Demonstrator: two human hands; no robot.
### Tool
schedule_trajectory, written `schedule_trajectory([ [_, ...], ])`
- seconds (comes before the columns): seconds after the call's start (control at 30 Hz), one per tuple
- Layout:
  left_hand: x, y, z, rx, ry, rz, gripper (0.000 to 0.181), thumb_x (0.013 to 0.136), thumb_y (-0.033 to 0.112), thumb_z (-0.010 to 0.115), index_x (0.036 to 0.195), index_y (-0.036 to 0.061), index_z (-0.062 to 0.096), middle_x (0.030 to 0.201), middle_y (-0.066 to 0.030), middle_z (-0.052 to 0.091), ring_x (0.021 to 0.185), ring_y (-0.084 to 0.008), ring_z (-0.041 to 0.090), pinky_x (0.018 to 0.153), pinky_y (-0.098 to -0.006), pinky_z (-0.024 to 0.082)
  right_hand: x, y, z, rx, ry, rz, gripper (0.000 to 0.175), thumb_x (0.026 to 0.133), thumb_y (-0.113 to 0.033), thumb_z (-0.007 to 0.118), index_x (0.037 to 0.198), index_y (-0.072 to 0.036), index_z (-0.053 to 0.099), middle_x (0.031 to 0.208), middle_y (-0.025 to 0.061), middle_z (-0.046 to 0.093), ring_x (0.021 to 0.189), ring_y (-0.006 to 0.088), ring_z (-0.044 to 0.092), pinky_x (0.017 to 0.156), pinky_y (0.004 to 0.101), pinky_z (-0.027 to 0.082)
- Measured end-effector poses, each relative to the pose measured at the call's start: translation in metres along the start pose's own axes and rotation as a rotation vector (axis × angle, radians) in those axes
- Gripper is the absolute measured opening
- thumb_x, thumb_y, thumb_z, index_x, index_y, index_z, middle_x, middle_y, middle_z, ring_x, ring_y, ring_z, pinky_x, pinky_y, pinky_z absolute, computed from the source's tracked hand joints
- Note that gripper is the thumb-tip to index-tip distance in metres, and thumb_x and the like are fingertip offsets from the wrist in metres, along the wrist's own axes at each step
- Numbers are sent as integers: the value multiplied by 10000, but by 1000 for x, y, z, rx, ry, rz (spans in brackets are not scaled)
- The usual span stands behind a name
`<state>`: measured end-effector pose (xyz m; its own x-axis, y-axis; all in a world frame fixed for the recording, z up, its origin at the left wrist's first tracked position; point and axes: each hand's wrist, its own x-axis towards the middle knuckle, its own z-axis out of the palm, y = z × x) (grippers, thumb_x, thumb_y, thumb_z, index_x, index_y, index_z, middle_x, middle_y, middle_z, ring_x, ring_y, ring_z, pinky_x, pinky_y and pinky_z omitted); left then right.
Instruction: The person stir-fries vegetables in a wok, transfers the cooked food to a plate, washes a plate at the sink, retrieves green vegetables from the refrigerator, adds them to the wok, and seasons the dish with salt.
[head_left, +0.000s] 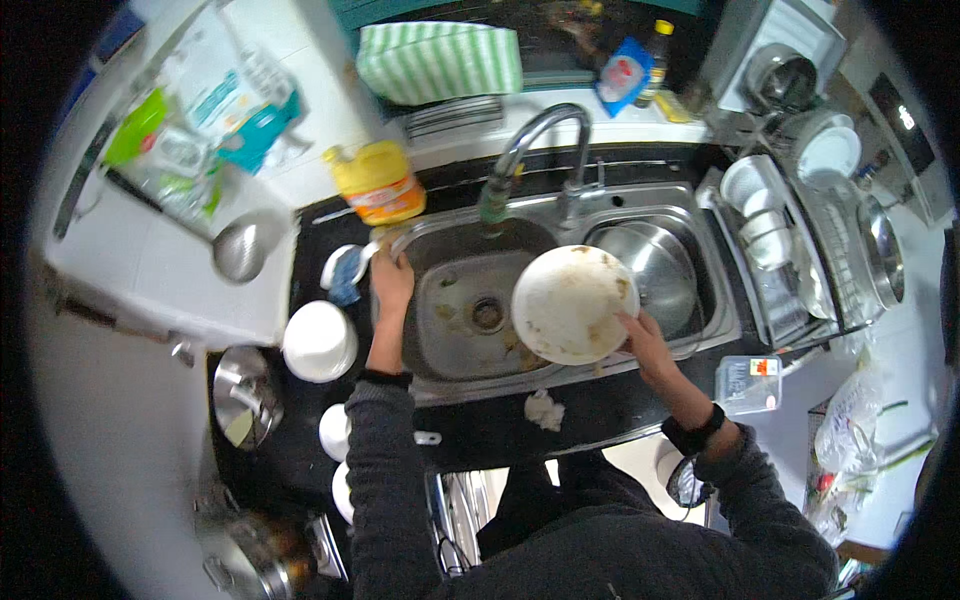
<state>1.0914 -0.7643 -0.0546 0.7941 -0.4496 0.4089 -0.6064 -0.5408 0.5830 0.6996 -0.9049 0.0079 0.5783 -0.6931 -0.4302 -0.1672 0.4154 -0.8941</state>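
Note:
My right hand (651, 343) grips the right rim of a white plate (571, 311) smeared with brown food residue. The plate is tilted over the right part of the left basin of a stainless steel sink (450, 358). Bits of food lie around the drain (488, 315). My left hand (393, 283) is at the sink's left rim, fingers pointing away from me. Beside its fingers lies a white and blue scrubber (345, 276); whether the hand grips anything is unclear. A chrome faucet (583, 154) arches over the left basin.
A metal pan (652, 274) occupies the right basin. White bowls (320, 341) and a steel bowl (247, 397) stand at left. Behind are a yellow detergent jug (382, 184) and a strainer ladle (240, 251). A dish rack (795, 255), plastic container (748, 384) and crumpled tissue (544, 410) are nearby.

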Motion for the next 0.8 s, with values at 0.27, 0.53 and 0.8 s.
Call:
schedule_trajectory([
  [0.27,-45,170,114,-694,-652,324,239,922,190,534,1048,-3,598,915,-103,647,828,-186,633,698,-303,510,2,-26,-53,-341,207,-253,314,957,-207,465,1167,25,494,1034,83,573,948,136,522,829,289,438],
  [0.53,-1,275,257,-543,-738,143,746,854,163,547,1420,-58,115,1473,-266,146,1373,-361,172,1131,-370,147,-17,-19,-104,-58,318,-263,348,953,-204,455,1210,28,493,1095,86,574,1004,138,515,883,273,403],
  [0.8,-66,160,164,-607,-1001,119,535,908,294,518,1341,12,379,1341,-214,427,1234,-333,429,1008,-389,357,3,-12,-59,38,204,-207,375,951,-232,476,1236,12,483,1131,83,574,1032,160,512,893,283,395],
])
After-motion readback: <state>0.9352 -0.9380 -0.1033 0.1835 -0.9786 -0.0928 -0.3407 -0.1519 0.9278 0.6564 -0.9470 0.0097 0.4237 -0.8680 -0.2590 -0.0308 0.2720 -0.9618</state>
